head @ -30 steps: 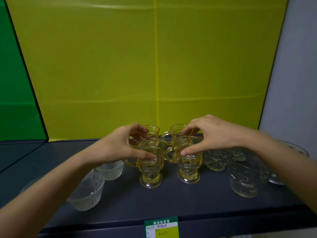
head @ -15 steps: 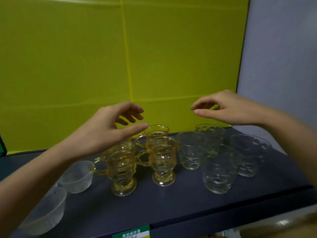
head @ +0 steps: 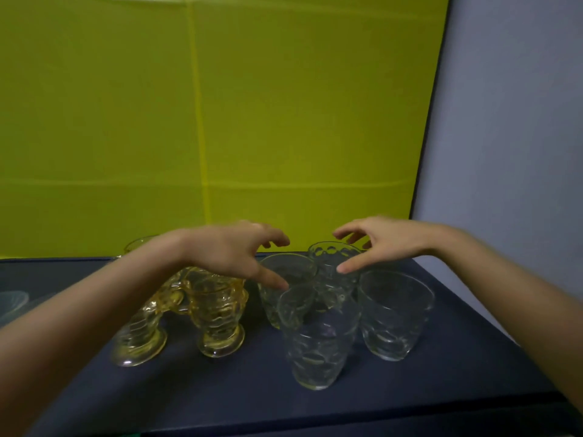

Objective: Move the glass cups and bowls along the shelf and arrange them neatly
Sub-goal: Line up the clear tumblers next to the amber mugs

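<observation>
I see the yellow backdrop (head: 252,121) filling most of my view, with a grey wall (head: 520,137) to its right. Below them runs the dark shelf (head: 220,392), where all the glassware stands.

My left hand (head: 233,257) hangs over the middle of the shelf, fingers spread and curled, thumb reaching down to the near rim of the back left clear cup (head: 285,279); I cannot tell if it truly touches. It grips nothing. My right hand (head: 378,244) is likewise spread wide, fingers arched above the back right clear cup (head: 334,272), thumb tip right at its rim, closed on nothing.

Four clear cups cluster right of centre: those two behind, the front cup (head: 315,339) nearest me, and the right cup (head: 394,313) just beside it. All stand upright, packed close.

Left of them stand amber mugs (head: 217,313), footed, partly hidden by my left forearm. A frosted bowl (head: 12,302) sits at the far left edge, blurred and mostly cut off.
</observation>
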Available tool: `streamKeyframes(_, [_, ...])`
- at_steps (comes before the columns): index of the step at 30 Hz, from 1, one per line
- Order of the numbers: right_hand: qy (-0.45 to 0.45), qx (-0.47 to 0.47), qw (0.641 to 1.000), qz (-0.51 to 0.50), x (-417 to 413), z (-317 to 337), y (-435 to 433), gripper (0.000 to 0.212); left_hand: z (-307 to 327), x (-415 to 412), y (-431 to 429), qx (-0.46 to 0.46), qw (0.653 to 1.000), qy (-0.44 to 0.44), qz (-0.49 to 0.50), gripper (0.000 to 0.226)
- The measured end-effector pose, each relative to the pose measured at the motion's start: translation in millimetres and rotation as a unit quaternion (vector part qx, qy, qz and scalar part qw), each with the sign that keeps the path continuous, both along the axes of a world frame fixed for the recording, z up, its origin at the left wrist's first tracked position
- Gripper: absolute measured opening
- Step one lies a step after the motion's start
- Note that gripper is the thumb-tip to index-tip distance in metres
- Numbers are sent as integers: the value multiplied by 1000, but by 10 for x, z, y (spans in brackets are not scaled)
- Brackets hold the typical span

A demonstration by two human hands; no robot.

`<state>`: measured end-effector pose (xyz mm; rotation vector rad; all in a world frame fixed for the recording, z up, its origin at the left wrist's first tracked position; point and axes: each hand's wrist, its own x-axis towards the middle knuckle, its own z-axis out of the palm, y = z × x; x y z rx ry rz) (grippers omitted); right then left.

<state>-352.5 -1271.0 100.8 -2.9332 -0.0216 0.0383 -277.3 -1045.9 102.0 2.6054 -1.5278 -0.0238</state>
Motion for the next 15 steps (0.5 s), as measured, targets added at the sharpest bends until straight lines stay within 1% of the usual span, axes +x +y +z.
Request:
streamKeyframes(7, [-9,22,999,23,157,-79,-95,79,-45,50,-92,7,997,61,36,72])
streamKeyframes(15, [-20,27,999,11,25,-107,-387,77,-39,137,-311,-9,993,97,60,71])
